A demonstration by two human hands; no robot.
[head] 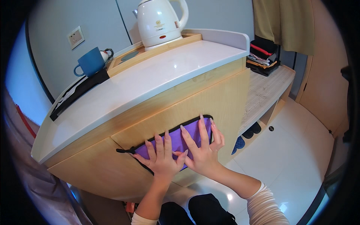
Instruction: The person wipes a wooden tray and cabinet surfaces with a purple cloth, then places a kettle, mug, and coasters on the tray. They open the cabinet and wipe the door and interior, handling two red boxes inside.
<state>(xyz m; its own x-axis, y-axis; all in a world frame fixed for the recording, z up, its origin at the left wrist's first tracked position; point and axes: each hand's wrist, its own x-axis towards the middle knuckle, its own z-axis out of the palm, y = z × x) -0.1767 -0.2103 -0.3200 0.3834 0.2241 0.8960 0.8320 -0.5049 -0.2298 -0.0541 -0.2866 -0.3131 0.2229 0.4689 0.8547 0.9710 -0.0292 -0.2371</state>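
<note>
A purple cloth point(177, 140) with black edging lies flat against the pale wooden front of a cabinet point(225, 98). A black loop point(123, 151) sticks out from its left corner. My left hand point(163, 161) rests on the cloth's left part with its fingers apart, the tips at the upper edge. On the right part, my right hand point(204, 156) presses with spread fingers, two of them reaching the top edging near the corner. The thumbs are close together at the cloth's middle. Both palms hide much of the lower part, and neither hand grips it.
Above is a white countertop point(140, 76) bearing a white electric kettle point(159, 24) in a wooden tray point(135, 62), a blue mug point(90, 62) and a black tray point(81, 94). At right, folded clothes point(263, 56) lie on a low bench point(267, 87), with slippers point(251, 130) beneath.
</note>
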